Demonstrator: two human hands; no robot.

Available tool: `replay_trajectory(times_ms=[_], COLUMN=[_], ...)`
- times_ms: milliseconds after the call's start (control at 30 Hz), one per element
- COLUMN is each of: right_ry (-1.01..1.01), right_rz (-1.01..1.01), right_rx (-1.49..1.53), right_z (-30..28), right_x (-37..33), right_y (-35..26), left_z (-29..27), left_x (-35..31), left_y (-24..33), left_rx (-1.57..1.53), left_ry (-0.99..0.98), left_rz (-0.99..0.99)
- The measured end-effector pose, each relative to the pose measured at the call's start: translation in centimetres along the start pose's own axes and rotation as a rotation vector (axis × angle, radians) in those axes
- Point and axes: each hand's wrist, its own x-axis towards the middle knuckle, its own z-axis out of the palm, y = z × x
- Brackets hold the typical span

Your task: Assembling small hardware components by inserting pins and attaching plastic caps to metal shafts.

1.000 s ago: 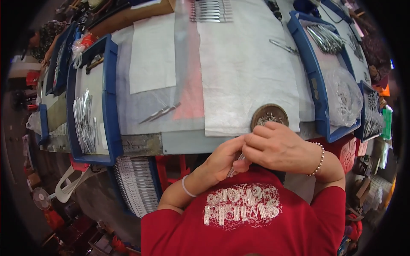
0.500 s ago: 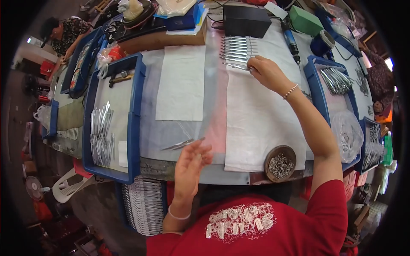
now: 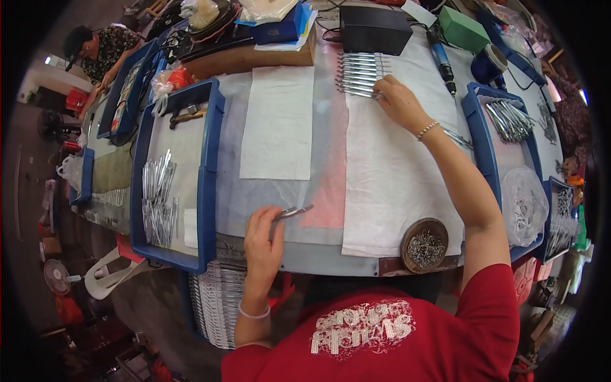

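Note:
My left hand (image 3: 262, 242) is at the front of the table, its fingers closed round slim pointed metal tweezers (image 3: 294, 212); the tips point right and the rest is hidden by the hand. My right hand (image 3: 405, 107) reaches to the back, thumb and fingers pinched at the right end of the nearest instrument in a row of slim silver metal instruments (image 3: 361, 79). That row lies side by side on a white cloth (image 3: 398, 184). A round brown bowl (image 3: 407, 251) of small metal parts sits at the table's front edge.
Blue trays stand on both sides: the left tray (image 3: 209, 165) holds metal rods and a hammer (image 3: 188, 116), the right tray (image 3: 489, 156) silver instruments and a plastic bag (image 3: 525, 204). A black box (image 3: 375, 30) and a blue electric screwdriver (image 3: 440, 60) are behind. Another person (image 3: 105, 51) works far left.
My left hand has moved left and closed on the tweezers that lay on the table. The instrument at my right hand, slanted before, now lies in line with the row.

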Motion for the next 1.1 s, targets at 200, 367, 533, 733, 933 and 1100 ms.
replay_trajectory(times_ms=[200,367,533,733,933,1100], right_ry=[-0.049,-0.129,-0.250,-0.331,0.135,0.092], right_rz=[0.072,0.046,0.053,0.560,0.743,0.818], right_rx=[0.218,0.266,0.429,1.318,2.129,1.833], right_z=[-7.7,-11.7,-11.5,-8.2,-7.7,-9.5], right_x=[-4.4,-12.4,-19.8,-23.9,-25.3,-26.0], right_y=[-6.7,-12.1,-16.2,-19.7,-19.1,-17.1], left_z=[0.8,0.4,-0.4,1.5,6.0,5.7], left_x=[1.0,2.8,2.2,-2.4,-6.8,-7.5], left_y=[-1.4,-1.3,0.9,10.1,12.7,13.2], left_rx=[0.264,0.199,0.085,-1.148,-0.945,-0.721], left_ry=[-0.121,-0.227,-0.135,0.023,-0.052,-0.412], left_rz=[0.129,0.158,0.119,-0.149,0.053,0.094])
